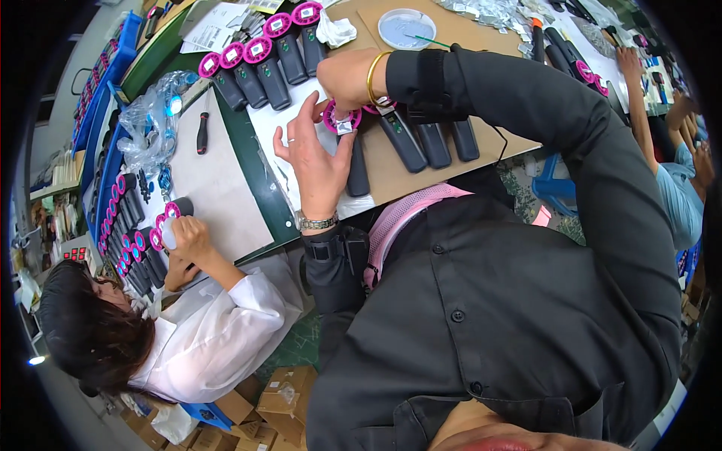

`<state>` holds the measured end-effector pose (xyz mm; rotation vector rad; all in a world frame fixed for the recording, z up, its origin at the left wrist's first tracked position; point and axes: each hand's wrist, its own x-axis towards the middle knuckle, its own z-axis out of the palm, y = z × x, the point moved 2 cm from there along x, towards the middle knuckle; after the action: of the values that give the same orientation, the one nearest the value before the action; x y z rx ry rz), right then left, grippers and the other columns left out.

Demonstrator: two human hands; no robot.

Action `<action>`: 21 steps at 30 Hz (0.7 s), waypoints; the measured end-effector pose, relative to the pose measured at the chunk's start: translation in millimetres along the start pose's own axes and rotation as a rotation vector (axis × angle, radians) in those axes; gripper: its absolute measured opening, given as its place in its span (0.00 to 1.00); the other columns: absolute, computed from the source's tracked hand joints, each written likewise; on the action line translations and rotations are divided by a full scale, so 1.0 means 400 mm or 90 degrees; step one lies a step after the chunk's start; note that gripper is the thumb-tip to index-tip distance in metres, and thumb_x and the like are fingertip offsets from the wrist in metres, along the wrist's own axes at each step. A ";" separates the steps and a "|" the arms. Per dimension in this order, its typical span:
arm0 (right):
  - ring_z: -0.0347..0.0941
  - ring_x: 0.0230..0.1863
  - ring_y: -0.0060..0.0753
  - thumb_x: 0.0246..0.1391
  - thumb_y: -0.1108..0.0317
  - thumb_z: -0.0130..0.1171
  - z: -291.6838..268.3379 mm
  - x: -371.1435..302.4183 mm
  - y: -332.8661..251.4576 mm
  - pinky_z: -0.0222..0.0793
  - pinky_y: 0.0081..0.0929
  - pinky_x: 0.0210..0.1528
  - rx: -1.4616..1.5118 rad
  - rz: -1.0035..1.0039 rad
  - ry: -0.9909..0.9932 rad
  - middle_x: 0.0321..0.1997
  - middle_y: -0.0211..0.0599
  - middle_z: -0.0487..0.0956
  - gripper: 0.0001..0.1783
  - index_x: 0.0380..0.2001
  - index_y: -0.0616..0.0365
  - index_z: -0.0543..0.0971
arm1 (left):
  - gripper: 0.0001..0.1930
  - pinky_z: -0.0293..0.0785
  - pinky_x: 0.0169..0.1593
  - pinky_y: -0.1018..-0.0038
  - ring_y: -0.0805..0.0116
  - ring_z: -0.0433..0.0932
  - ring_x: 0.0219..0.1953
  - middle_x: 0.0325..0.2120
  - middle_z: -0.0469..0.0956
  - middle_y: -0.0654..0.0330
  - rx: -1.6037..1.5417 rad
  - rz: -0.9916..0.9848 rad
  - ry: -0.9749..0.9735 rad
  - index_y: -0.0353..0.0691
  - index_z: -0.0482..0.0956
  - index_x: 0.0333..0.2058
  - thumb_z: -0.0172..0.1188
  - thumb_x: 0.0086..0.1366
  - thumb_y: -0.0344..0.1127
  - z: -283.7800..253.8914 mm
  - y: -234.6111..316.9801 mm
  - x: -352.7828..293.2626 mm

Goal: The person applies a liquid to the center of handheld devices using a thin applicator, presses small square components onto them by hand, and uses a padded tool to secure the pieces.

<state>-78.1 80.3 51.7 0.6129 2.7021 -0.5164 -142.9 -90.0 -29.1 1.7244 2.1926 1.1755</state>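
Observation:
My left hand (317, 161) is around the pink ring head of a black-handled handheld device (356, 167), thumb on one side and fingers on the other. The device lies on the bench in front of me. A small silvery square piece (344, 126) shows on its head. Over that same head, my right hand (350, 81) reaches in with bent fingers; the fingertips and anything between them are hidden. To the right lie several like devices (404, 141), their heads partly covered by my right arm. Another group of pink-headed devices (272, 83) lies beyond my left hand.
A round white dish (407, 30) with a thin green stick stands at the back, near a crumpled white tissue (335, 30) and small silvery pieces (489, 15). Left are a screwdriver (202, 134), plastic bags (150, 124) and a co-worker's hand (189, 239) with a device. More people work at right.

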 end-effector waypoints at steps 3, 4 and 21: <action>0.88 0.38 0.50 0.55 0.55 0.80 0.014 -0.021 0.039 0.81 0.44 0.40 0.056 -0.055 0.081 0.35 0.47 0.89 0.21 0.40 0.62 0.90 | 0.47 0.42 0.78 0.47 0.60 0.75 0.64 0.57 0.84 0.59 0.010 -0.002 0.008 0.41 0.67 0.75 0.80 0.58 0.37 -0.002 0.007 -0.003; 0.87 0.37 0.49 0.57 0.56 0.78 0.015 -0.041 0.066 0.81 0.43 0.40 0.116 -0.105 0.164 0.34 0.47 0.89 0.19 0.41 0.62 0.90 | 0.45 0.45 0.78 0.48 0.59 0.76 0.63 0.56 0.84 0.59 0.025 0.011 0.034 0.40 0.69 0.73 0.81 0.58 0.37 -0.004 0.014 -0.003; 0.84 0.34 0.47 0.69 0.58 0.68 0.157 -0.602 0.697 0.77 0.45 0.37 0.002 0.282 0.641 0.33 0.45 0.86 0.16 0.39 0.62 0.84 | 0.16 0.75 0.60 0.52 0.47 0.82 0.51 0.45 0.85 0.53 -0.140 0.310 -0.143 0.35 0.85 0.48 0.76 0.63 0.31 0.175 0.331 -0.028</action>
<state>271.7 205.7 12.0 1.8085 3.2325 -0.0723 0.9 -58.3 1.4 2.2283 1.4980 1.1817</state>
